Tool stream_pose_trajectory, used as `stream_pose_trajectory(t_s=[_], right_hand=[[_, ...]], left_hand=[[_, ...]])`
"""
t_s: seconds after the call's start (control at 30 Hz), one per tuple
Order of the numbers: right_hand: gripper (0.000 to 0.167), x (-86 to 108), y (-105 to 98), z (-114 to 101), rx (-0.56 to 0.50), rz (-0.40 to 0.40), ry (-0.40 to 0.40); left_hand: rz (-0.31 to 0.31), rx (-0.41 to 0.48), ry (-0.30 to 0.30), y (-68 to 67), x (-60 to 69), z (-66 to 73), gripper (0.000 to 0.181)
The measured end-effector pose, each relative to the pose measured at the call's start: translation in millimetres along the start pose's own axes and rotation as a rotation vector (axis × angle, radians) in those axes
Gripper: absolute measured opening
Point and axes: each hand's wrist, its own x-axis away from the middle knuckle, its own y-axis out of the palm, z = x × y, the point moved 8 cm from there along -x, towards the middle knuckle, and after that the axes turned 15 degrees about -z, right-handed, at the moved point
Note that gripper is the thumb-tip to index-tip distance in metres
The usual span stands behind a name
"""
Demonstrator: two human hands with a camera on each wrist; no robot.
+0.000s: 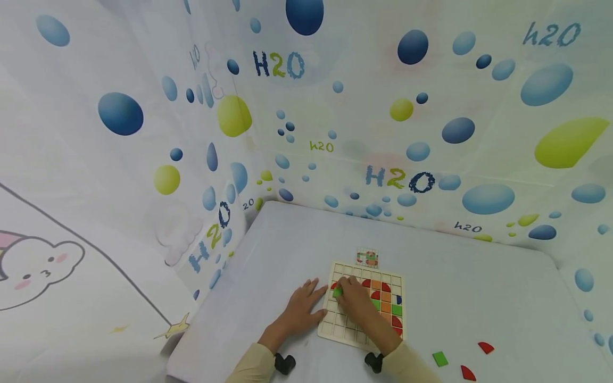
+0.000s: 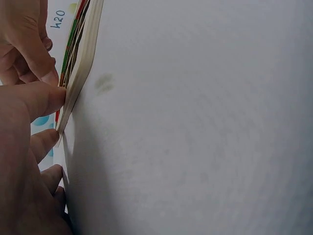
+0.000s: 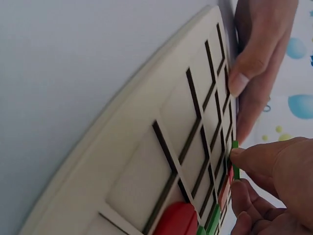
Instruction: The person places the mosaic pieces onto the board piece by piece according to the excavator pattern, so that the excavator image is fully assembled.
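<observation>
A light wooden grid board [image 1: 336, 331] lies on the white table, partly filled with red, orange, green and blue-white pieces. My right hand [image 1: 356, 301] is over its left half, pinching a green square tile [image 3: 236, 161] between thumb and finger. In the head view that green tile [image 1: 337, 292] sits by a red piece [image 1: 333, 285] near the board's left edge. Fingers spread, my left hand [image 1: 303, 307] rests at the left side, its fingertips touching the board's edge [image 2: 80, 73]. The right hand hides several middle cells.
A small printed pattern card [image 1: 367, 257] lies just beyond the board. At the lower right of the table are a loose green square [image 1: 440, 359] and two red quarter-circle pieces [image 1: 486, 347]. A patterned curtain [image 1: 335, 106] stands behind the table.
</observation>
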Motion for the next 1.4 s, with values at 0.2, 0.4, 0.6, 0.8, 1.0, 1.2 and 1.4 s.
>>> stream_pose_trajectory(t_s=[0.2, 0.4, 0.6, 0.8, 1.0, 1.2, 1.4], right_hand=[[0.013, -0.3, 6.3, -2.1, 0.050, 0.007, 0.002], [0.014, 0.8, 6.8, -4.4, 0.024, -0.007, -0.014], [0.010, 1.4, 6.1, -5.9, 0.031, 0.006, -0.036], [0.010, 2.5, 5.2, -8.1, 0.048, 0.029, -0.051], [0.009, 3.8, 6.0, -9.5, 0.089, 0.053, -0.063], [0.008, 5.3, 5.8, -10.7, 0.106, 0.076, -0.081], [0.006, 7.7, 7.9, -5.6, 0.076, 0.062, -0.046]], left_hand=[[0.001, 0.015, 0.016, -1.3, 1.9, 2.9, 0.062], [0.006, 0.011, 0.022, -2.2, 1.9, 3.5, 0.062], [0.007, 0.020, 0.022, -1.4, 1.4, 2.2, 0.062], [0.024, 0.007, 0.039, -1.5, 1.7, 2.9, 0.061], [0.024, 0.004, 0.038, -3.6, 2.5, 4.6, 0.061], [0.003, 0.017, 0.011, -3.8, 2.3, 4.6, 0.062], [0.004, 0.025, 0.008, -3.0, 1.4, 2.8, 0.062]])
